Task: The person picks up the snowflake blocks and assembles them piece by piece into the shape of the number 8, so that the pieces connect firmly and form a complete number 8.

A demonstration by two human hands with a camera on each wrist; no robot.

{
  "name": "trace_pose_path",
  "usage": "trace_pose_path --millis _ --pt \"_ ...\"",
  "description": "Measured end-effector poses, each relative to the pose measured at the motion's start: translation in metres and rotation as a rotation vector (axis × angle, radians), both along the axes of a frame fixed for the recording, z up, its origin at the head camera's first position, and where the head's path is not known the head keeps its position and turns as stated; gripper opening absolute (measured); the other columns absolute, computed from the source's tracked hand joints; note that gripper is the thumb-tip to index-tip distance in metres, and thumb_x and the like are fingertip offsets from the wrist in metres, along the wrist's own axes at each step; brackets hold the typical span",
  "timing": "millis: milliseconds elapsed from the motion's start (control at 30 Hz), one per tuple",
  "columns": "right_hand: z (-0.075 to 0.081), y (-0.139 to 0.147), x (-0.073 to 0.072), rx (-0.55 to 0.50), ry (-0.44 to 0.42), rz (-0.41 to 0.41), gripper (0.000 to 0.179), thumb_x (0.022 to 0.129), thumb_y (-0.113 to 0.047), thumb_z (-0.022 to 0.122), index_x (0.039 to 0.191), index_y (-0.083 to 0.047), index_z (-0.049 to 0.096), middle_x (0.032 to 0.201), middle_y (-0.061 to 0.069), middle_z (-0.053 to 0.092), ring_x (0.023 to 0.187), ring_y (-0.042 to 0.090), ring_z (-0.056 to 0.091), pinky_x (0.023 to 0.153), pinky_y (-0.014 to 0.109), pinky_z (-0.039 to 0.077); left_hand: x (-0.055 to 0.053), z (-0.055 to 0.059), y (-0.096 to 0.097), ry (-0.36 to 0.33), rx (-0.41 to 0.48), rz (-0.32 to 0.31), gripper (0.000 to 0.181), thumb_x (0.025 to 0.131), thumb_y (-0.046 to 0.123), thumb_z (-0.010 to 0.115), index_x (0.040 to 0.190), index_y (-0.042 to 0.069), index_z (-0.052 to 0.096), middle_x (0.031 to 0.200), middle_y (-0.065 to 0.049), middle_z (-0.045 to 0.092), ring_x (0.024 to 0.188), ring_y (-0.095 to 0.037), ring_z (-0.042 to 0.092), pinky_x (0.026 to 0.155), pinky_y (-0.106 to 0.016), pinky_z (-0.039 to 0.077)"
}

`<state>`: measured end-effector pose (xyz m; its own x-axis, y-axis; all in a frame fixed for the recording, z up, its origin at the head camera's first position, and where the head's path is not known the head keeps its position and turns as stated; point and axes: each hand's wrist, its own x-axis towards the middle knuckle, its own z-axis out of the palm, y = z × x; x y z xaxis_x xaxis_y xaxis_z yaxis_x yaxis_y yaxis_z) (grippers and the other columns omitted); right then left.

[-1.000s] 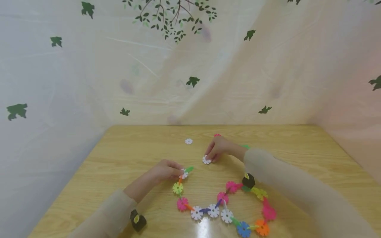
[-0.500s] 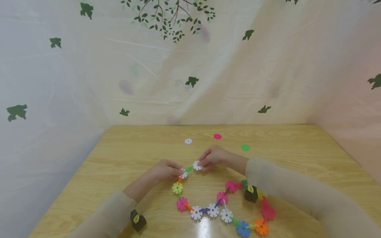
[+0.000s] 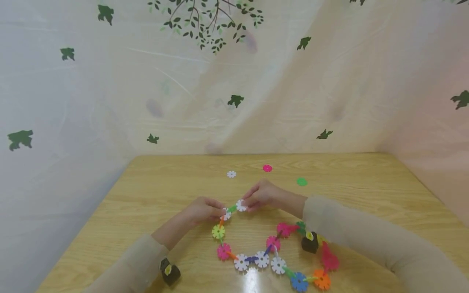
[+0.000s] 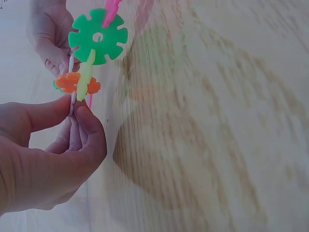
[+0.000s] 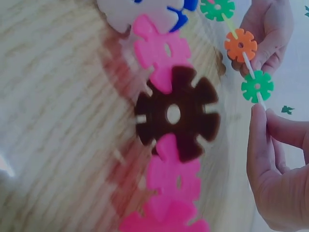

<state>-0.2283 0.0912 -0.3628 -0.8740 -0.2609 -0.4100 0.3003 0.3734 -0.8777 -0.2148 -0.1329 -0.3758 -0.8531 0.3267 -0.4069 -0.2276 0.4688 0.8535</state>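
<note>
A chain of colourful notched interlocking discs curves over the wooden table. My left hand (image 3: 203, 209) pinches a white interlocking disc (image 3: 226, 214) near the chain's far left end. Joined to that one is a green disc (image 5: 257, 87), and an orange disc (image 5: 241, 45) sits on its other side. Between thumb and fingers, my right hand (image 3: 261, 194) holds another white disc (image 3: 240, 205), its edge at the green one's rim. Seen in the left wrist view, the left hand's thumb and index finger (image 4: 91, 125) press together on the white disc's edge.
Loose white (image 3: 231, 174), pink (image 3: 267, 168) and green (image 3: 301, 182) discs lie farther back on the table (image 3: 165, 179). The rest of the chain, with a blue disc (image 3: 299, 281) and a brown disc (image 5: 176, 116), runs below the right forearm. A patterned curtain (image 3: 234, 122) hangs behind.
My right hand has brought its white disc leftward and toward me, up against the green disc. The left hand keeps its place on the chain.
</note>
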Motion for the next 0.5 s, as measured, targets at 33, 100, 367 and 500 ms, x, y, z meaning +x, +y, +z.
trace_pose_path --millis 33,100,367,500 --pt "0.000 -0.001 0.001 -0.002 0.005 -0.001 0.024 0.080 0.003 0.071 0.103 0.011 0.068 0.082 0.016 0.074 0.058 0.012 0.067 0.066 0.028 0.061 0.000 0.000 0.000 0.002 -0.002 0.007 0.027 0.089 0.007 0.066 0.112 -0.005 0.065 0.101 -0.014 0.072 0.080 -0.010 0.067 0.081 -0.031 0.059" --pt "-0.001 -0.002 0.002 -0.002 0.011 -0.003 0.024 0.080 0.004 0.071 0.102 0.012 0.067 0.083 0.017 0.074 0.057 0.012 0.067 0.066 0.029 0.061 0.001 0.000 0.001 0.016 -0.022 0.011 0.027 0.088 0.008 0.067 0.112 -0.004 0.066 0.101 -0.013 0.072 0.080 -0.012 0.068 0.081 -0.032 0.059" --pt "-0.006 -0.007 0.006 0.004 -0.007 -0.070 0.021 0.078 0.004 0.073 0.098 0.010 0.069 0.076 0.013 0.072 0.054 0.012 0.066 0.063 0.029 0.061 0.006 0.000 0.008 0.059 -0.082 0.057 0.025 0.087 0.008 0.068 0.109 -0.003 0.068 0.100 -0.014 0.072 0.079 -0.015 0.068 0.078 -0.033 0.060" --pt "-0.006 -0.008 0.006 -0.014 -0.012 -0.076 0.021 0.079 0.005 0.072 0.099 0.011 0.068 0.074 0.010 0.071 0.054 0.012 0.066 0.062 0.028 0.061 0.007 -0.001 0.011 0.066 -0.074 0.090 0.023 0.086 0.005 0.068 0.107 -0.004 0.068 0.097 -0.015 0.072 0.076 -0.015 0.067 0.075 -0.031 0.060"
